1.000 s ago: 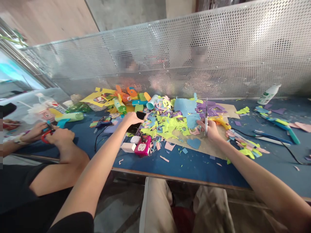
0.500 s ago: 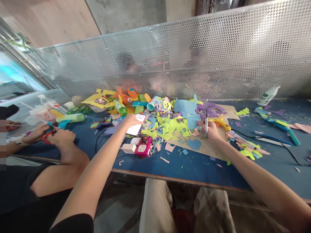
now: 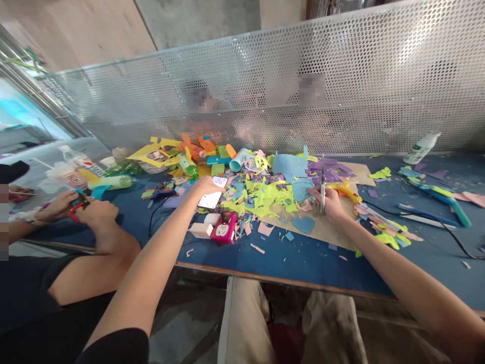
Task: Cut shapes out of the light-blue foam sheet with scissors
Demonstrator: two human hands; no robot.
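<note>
My left hand reaches across to a phone with a lit white screen showing the time. The hand covers the phone's middle, and its fingers are partly hidden. On the right, my right hand grips a long, thin silver tool, upright and seen nearly edge-on, so its kind is unclear. Just left of that hand lie a torn blue paper piece and a blue paper heart. A yellow-handled tool with a black cord lies directly behind my right hand.
Yellow-green paper scraps heap over brown paper. A pink power cube with white chargers stands in front. A perforated metal screen backs the table. At left, a co-worker's hands hold red-handled scissors. A white bottle leans at right.
The view shifts very slightly. Both my hands, the phone and the silver tool stay in almost the same places.
</note>
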